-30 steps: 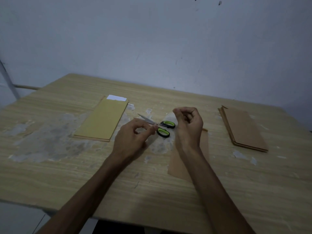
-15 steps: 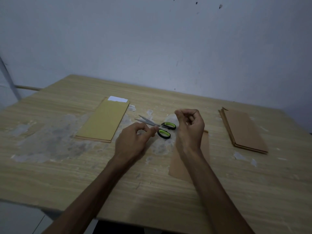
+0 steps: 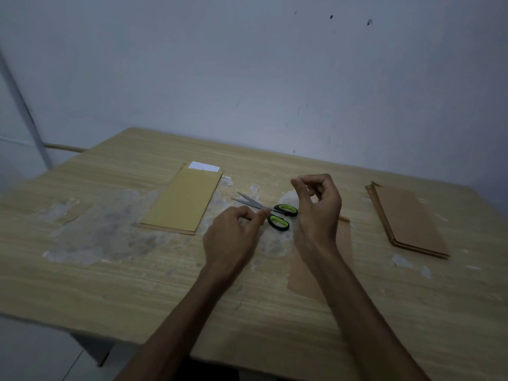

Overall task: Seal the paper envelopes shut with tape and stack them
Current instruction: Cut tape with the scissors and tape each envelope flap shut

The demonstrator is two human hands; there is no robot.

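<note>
Both hands (image 3: pixel 275 215) barely moved, fingers curled, grasp unclear | scissors (image 3: pixel 268 210) behind | envelope (image 3: pixel 321 265) under right forearm

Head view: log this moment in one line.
left hand pinching, contents unclear | right hand curled, raised | scissors on table | envelope beneath right hand

One pair of scissors (image 3: pixel 270 211); two envelope stacks (image 3: pixel 182 202) (image 3: pixel 409 221); one loose envelope (image 3: pixel 345 243).

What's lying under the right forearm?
A single brown envelope lies flat on the table under the right forearm. Its edges show on both sides of the arm; its middle and any flap are covered.
</note>
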